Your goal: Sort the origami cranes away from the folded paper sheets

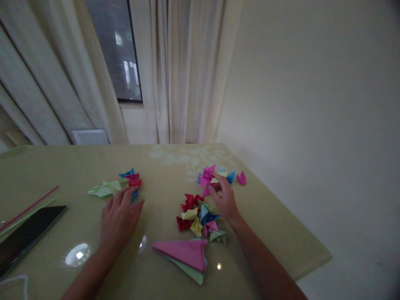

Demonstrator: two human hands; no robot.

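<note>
My left hand [120, 214] is low over the table, thumb and fingers apart, holding nothing. Just beyond its fingertips lies a small group of origami pieces: pale green ones [106, 188], a red one [135, 182] and a blue one [127, 173]. My right hand [224, 199] pinches a bright pink origami piece [207, 177] at the back right cluster, its fingertips partly hidden by the paper. A blue piece [230, 178] and a separate pink piece [241, 178] lie to its right. In front is a mixed pile with red [190, 202] and yellow [196, 227] pieces.
Nearest me is a stack of folded pink and green paper [186, 253]. At the left lie a black phone [31, 235], a thin pink stick [31, 206] and a white cable [18, 278]. The table edge slants down on the right, beside a bare wall [312, 125].
</note>
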